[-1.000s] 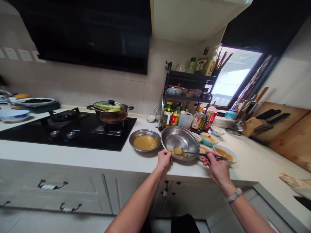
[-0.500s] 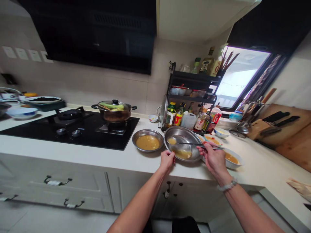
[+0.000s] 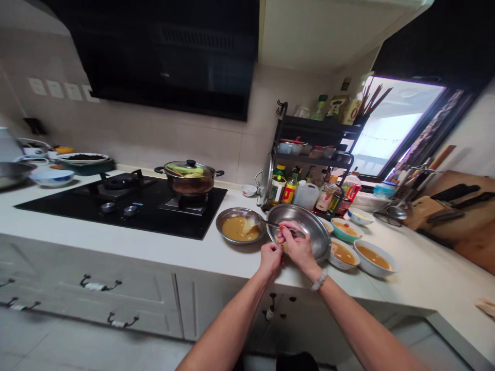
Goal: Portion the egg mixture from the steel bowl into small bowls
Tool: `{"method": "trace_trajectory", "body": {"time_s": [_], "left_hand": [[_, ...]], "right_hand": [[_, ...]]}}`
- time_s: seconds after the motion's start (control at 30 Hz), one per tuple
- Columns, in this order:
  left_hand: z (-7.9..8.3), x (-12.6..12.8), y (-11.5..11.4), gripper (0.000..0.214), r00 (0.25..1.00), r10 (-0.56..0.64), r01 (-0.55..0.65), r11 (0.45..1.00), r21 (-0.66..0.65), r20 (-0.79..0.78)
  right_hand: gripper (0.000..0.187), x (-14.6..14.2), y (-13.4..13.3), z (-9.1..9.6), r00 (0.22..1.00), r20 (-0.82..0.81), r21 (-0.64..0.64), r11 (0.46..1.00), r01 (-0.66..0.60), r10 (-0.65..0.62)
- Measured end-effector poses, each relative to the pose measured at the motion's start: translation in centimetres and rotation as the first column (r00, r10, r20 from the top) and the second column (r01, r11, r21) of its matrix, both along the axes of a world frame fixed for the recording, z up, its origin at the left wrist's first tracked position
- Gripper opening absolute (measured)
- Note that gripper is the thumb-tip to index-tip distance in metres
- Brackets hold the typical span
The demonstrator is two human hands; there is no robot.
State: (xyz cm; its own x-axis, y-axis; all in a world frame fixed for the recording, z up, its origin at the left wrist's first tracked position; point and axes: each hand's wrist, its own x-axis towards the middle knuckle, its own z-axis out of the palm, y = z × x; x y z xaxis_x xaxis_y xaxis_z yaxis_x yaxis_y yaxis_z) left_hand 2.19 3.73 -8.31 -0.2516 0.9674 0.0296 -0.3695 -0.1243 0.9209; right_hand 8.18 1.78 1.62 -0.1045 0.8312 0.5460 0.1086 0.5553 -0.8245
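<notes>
My left hand [image 3: 271, 259] is closed on the near left rim of a large steel bowl [image 3: 319, 232], which looks tilted. My right hand [image 3: 297, 245] grips the handle of a ladle [image 3: 256, 218] and reaches across that bowl. The ladle's head is over a smaller steel bowl [image 3: 228, 237] to the left, where brownish liquid [image 3: 232, 228] fills the bottom. Pale liquid seems to run from the ladle into it. My right hand covers much of the large bowl's inside. Bowls of orange-brown soup, a white bowl [image 3: 377, 257] among them, stand to the right.
A lidded pot [image 3: 189, 180] sits on the black gas hob [image 3: 170, 221] at left. Behind the bowls stands a black rack [image 3: 317, 157] with several bottles. A knife block [image 3: 421, 208] and cutting board [image 3: 464, 216] are at the far right.
My right hand has moved left with the ladle, from inside the large bowl to over the smaller steel bowl. My left hand stays at the large bowl's rim. The view has shifted slightly.
</notes>
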Motion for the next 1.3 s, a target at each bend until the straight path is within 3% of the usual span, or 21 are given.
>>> {"method": "trace_trajectory", "body": {"time_s": [0.1, 0.2, 0.37, 0.6, 0.8, 0.9, 1.07, 1.3], "left_hand": [[0.1, -0.1, -0.1, 0.034, 1.0, -0.012, 0.012, 1.0, 0.005, 0.015], [0.2, -0.1, -0.2, 0.029, 1.0, -0.009, 0.009, 1.0, -0.015, 0.028], [0.6, -0.2, -0.5, 0.023, 0.999, 0.006, -0.004, 1.0, -0.024, 0.047], [0.7, -0.3, -0.6, 0.024, 0.999, 0.007, -0.006, 1.0, -0.013, 0.042], [0.6, -0.3, -0.6, 0.024, 1.0, 0.006, -0.006, 1.0, 0.0, 0.025], [0.6, -0.3, -0.6, 0.023, 1.0, 0.009, -0.009, 1.0, -0.003, 0.016], [0.6, -0.3, -0.6, 0.02, 1.0, 0.007, -0.007, 1.0, -0.01, 0.028], [0.3, -0.2, -0.4, 0.018, 0.999, -0.005, 0.005, 1.0, -0.001, 0.053]], "right_hand": [[0.022, 1.0, -0.8, -0.2, 0.997, 0.082, 0.128, 0.991, -0.028, 0.018], [0.021, 3.0, -1.3, 0.2, 0.997, 0.038, 0.174, 0.983, 0.06, -0.068], [0.027, 7.6, -1.7, 0.3, 0.954, -0.042, 0.088, 0.95, 0.301, -0.298], [0.044, 13.2, -3.0, -1.6, 0.921, 0.039, -0.008, 0.921, 0.389, -0.388], [0.047, 12.9, -3.7, -2.8, 0.937, 0.028, -0.092, 0.932, 0.35, -0.349], [0.045, 12.0, -3.3, -3.3, 0.931, -0.087, -0.195, 0.923, 0.332, -0.353], [0.04, 11.4, -2.2, -3.4, 0.849, -0.343, -0.365, 0.89, 0.274, -0.402], [0.033, 12.0, -1.8, -2.4, 0.846, -0.374, -0.363, 0.899, 0.243, -0.38]]}}
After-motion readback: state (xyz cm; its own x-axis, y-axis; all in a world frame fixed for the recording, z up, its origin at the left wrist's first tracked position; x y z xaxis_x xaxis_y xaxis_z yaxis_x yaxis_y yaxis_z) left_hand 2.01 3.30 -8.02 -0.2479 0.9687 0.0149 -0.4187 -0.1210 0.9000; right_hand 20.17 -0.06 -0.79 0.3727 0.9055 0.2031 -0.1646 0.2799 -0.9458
